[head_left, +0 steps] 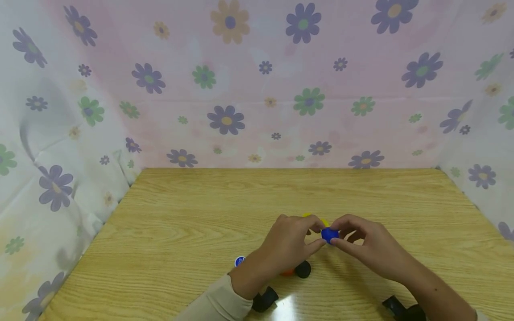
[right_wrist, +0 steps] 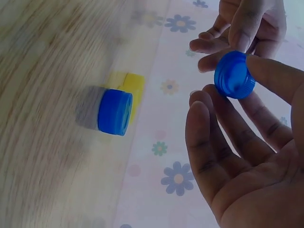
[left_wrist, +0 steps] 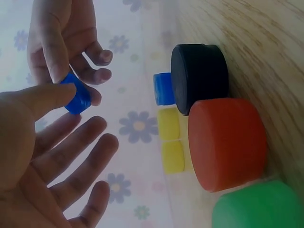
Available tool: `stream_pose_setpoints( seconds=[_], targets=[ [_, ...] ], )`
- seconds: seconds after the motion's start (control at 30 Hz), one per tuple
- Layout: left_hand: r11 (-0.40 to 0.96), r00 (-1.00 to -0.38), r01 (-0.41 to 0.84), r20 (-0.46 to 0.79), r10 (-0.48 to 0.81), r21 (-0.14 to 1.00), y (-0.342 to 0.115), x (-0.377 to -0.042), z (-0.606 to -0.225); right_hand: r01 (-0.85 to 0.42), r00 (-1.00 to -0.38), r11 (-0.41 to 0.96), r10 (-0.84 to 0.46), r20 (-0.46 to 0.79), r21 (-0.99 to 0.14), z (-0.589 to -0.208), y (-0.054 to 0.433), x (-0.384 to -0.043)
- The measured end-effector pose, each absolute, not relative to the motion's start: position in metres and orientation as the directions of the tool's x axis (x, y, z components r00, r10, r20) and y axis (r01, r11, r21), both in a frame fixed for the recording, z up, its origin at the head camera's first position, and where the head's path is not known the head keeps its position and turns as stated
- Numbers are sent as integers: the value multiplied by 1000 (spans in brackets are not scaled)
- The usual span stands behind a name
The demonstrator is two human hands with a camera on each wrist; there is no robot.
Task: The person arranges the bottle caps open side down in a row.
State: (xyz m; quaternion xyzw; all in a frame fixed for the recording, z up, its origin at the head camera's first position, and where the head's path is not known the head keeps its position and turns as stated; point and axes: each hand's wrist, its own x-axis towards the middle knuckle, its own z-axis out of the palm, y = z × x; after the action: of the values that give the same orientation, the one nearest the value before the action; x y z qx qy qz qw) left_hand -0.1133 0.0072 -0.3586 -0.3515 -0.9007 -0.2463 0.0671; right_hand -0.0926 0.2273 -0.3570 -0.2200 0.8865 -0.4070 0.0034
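Note:
A blue bottle cap [head_left: 330, 235] is raised off the table between both hands. My left hand [head_left: 287, 240] pinches it from the left with thumb and forefinger, its other fingers loosely spread in the left wrist view. From the right, my right hand [head_left: 371, 247] grips the same cap by thumb and fingertips. The right wrist view shows the hollow inside of this blue cap [right_wrist: 235, 75]. Behind the hands, yellow caps [left_wrist: 168, 124] stand on the table, partly hidden in the head view. Another blue cap [right_wrist: 115, 112] sits beside them.
Near the left forearm lie a black cap [head_left: 303, 269], an orange-red cap [head_left: 288, 272] and a white-and-blue disc [head_left: 239, 261]. A green cap [left_wrist: 259, 209] shows in the left wrist view. Black objects [head_left: 265, 299] sit by both forearms. Flowered cloth [head_left: 257, 89] surrounds the wooden table [head_left: 180, 200].

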Motion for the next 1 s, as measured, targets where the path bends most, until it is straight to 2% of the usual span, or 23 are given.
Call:
stream_pose_setpoints(
  seconds=[0.17,0.33,0.6,0.87,1.0],
  targets=[
    [640,-755,644,211,621,420,6,-114,-357,-456,-865,534,-454,213,-712,-358,228,-94],
    [632,-742,655,197,640,414,7,-114,-357,-482,-850,524,-475,228,-702,-359,227,-94],
    [647,-738,657,156,656,388,7,-113,-355,-400,-872,590,-480,94,-702,-359,231,-96],
    [651,-722,675,129,680,349,7,-113,-359,-374,-847,585,-532,8,-720,-362,232,-98],
    [667,-726,663,73,684,339,7,-112,-360,-366,-825,574,-564,-30,-732,-365,231,-99]
  ],
)
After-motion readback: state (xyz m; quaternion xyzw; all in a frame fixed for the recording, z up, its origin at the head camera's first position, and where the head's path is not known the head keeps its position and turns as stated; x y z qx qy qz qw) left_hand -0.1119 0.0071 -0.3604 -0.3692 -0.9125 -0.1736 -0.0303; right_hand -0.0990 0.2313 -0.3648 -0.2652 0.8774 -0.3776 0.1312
